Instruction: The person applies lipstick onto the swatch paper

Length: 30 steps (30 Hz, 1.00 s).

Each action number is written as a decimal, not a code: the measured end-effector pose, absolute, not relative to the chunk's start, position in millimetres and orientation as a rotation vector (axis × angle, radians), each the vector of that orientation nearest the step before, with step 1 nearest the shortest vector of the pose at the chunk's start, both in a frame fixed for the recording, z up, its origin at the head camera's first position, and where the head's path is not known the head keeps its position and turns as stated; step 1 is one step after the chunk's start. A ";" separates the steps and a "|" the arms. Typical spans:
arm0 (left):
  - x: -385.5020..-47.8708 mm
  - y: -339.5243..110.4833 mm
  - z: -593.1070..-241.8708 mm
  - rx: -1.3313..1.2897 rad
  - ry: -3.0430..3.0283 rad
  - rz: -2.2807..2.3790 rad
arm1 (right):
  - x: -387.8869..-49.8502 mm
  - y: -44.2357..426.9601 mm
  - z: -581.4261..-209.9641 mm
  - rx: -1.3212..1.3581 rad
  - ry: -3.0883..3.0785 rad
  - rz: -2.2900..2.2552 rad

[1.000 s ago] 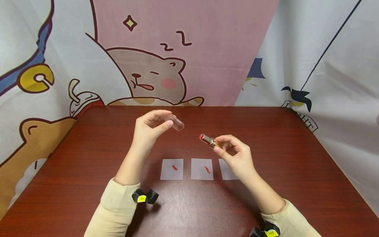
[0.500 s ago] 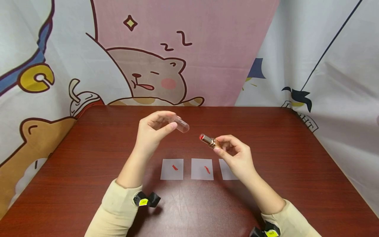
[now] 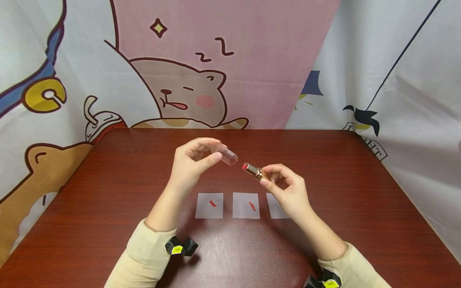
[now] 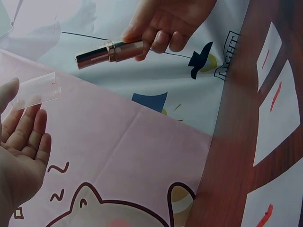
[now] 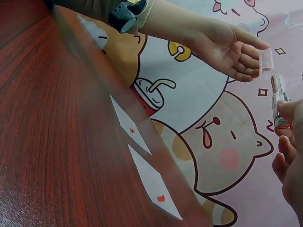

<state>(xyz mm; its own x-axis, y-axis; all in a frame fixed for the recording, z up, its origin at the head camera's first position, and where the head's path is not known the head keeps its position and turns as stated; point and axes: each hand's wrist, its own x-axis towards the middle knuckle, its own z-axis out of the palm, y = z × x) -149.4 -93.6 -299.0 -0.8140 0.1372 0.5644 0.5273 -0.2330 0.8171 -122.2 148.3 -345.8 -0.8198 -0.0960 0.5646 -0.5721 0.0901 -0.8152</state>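
Between thumb and fingers, my left hand (image 3: 191, 166) pinches a clear lipstick cap (image 3: 227, 155) above the table. Its end points down and right toward the lipstick (image 3: 253, 171), a small gap apart in the head view. My right hand (image 3: 288, 188) holds that lipstick by its gold base, the red tip facing the cap. In the left wrist view the lipstick (image 4: 109, 53) lies nearly level, and the cap (image 4: 38, 92) looks see-through. On the table below are white paper squares, the left one (image 3: 201, 212) and middle one (image 3: 241, 212) each with a red streak.
A third paper square (image 3: 275, 210) is partly covered by my right hand; the left wrist view shows red streaks on all three. The dark red-brown table (image 3: 108, 192) ends at a cartoon-printed cloth (image 3: 266, 60) behind. Black wrist cameras (image 3: 181, 246) sit on both sleeves.
My left hand has moved right and slightly down with the cap, which is closer to the lipstick. My right hand and the lipstick have stayed in place.
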 end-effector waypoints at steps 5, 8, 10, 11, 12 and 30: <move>-147.0 -90.2 -298.7 -0.789 -1.779 -2.111 | -126.0 151.0 -352.6 0.661 -1.999 1.790; -145.6 -88.3 -298.7 -0.819 -1.774 -2.105 | -125.6 150.9 -352.0 0.656 -2.006 1.779; -145.3 -87.4 -299.4 -0.842 -1.760 -2.107 | -124.9 150.4 -351.0 0.654 -2.010 1.776; -145.4 -86.9 -299.7 -0.853 -1.755 -2.109 | -124.6 150.1 -350.6 0.653 -2.011 1.776; -145.6 -86.5 -300.4 -0.865 -1.747 -2.114 | -124.3 149.9 -350.1 0.652 -2.011 1.777; -144.1 -79.3 -303.8 -0.866 -1.771 -2.118 | -124.1 149.6 -349.1 0.657 -2.020 1.768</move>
<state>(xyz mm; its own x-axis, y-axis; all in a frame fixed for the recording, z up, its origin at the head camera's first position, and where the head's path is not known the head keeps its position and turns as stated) -144.1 -79.3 -303.8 -0.7928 0.1810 0.5820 0.5407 -0.2319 0.8086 -124.1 149.6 -349.1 -0.8203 -0.0988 0.5633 -0.5715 0.1012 -0.8144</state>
